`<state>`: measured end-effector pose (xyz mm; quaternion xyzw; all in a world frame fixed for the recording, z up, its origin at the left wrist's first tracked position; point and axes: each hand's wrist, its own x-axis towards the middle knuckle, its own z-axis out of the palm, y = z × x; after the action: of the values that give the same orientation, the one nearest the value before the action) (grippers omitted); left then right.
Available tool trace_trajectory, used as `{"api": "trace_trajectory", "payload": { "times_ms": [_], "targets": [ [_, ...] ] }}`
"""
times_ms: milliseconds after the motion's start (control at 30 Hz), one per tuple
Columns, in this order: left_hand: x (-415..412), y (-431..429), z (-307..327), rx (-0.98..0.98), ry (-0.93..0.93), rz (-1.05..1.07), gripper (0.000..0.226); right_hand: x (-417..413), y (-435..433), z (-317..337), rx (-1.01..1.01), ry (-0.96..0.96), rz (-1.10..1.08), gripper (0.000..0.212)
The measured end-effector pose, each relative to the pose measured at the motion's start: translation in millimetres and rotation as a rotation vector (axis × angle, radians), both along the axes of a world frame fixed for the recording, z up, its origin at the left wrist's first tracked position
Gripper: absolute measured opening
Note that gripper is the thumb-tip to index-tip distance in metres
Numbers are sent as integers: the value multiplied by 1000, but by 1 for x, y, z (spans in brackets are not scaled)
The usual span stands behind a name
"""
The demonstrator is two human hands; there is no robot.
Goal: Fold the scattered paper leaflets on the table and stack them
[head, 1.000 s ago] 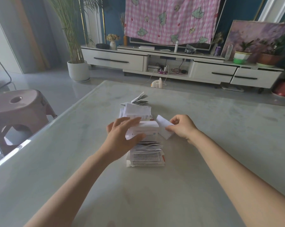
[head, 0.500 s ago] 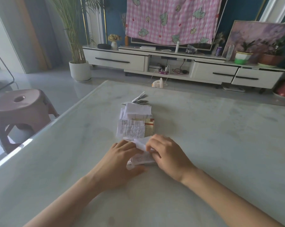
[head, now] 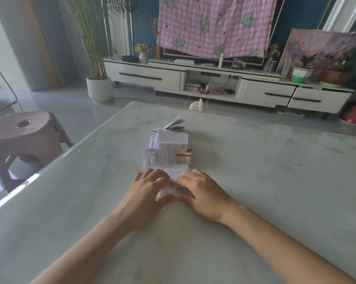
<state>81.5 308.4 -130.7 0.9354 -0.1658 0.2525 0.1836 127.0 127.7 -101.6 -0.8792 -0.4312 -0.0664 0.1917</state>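
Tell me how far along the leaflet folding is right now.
Done: several folded leaflets lie overlapped in a loose row on the table. In hand: left hand and right hand are on one leaflet at the near end; the grip is blurred. Left: that fold, the fanned-open booklet at the far end, and probably squaring the row into a stack.

Your left hand (head: pixel 150 188) and right hand (head: pixel 202 192) cover most of the white folded paper leaflet (head: pixel 177 172); whether your fingers pinch or press it is hidden. Print on the white leaflet pile (head: pixel 173 138) is too small to read.
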Motion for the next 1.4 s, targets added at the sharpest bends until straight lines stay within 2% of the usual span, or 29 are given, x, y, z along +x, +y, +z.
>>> {"api": "trace_trajectory", "payload": {
  "times_ms": [67, 167, 300, 467, 667, 733, 800, 867, 967, 1033, 1100, 1200, 1267, 1333, 1400],
  "targets": [
    [7, 0, 1, 35, -26, 27, 31, 5, 9, 1, 42, 5, -37, 33],
    [13, 0, 2, -45, 20, 53, 22, 13, 18, -2, 110, -40, -93, 17],
    [15, -1, 1, -108, -52, 65, 22, 10, 18, 1, 291, 97, -147, 8],
    [10, -1, 1, -94, -74, 93, 38, 6, 10, 5, 385, 166, -205, 5],
    [7, -5, 8, -149, -77, 65, 43, 3, 7, 14, 513, 233, -239, 8],
    [10, -5, 15, -228, -116, 89, 44, 3, 8, 19, 557, 258, -231, 10],
    [19, 1, 28, -390, -124, 182, 43, 4, 9, 26, 609, 292, -227, 15],
    [36, 12, 41, -521, -15, 295, 39, 7, 11, 32, 661, 305, -229, 20],
    [59, 24, 52, -582, 300, 427, 60, 14, 15, 38, 717, 303, -225, 17],
    [68, 25, 53, -627, 424, 467, 66, 18, 18, 39, 692, 294, -235, 19],
    [73, 24, 51, -704, 446, 497, 56, 22, 20, 39, 627, 241, -251, 21],
    [70, 20, 52, -723, 317, 523, 19, 24, 21, 36, 551, 160, -252, 20],
    [65, 19, 53, -730, 205, 472, 4, 24, 19, 30, 461, 126, -228, 21],
    [56, 20, 53, -724, 136, 327, 16, 23, 16, 20, 346, 91, -178, 19],
    [47, 21, 47, -624, 123, 125, 31, 21, 14, 9, 248, 98, -140, 18]
  ]
}}
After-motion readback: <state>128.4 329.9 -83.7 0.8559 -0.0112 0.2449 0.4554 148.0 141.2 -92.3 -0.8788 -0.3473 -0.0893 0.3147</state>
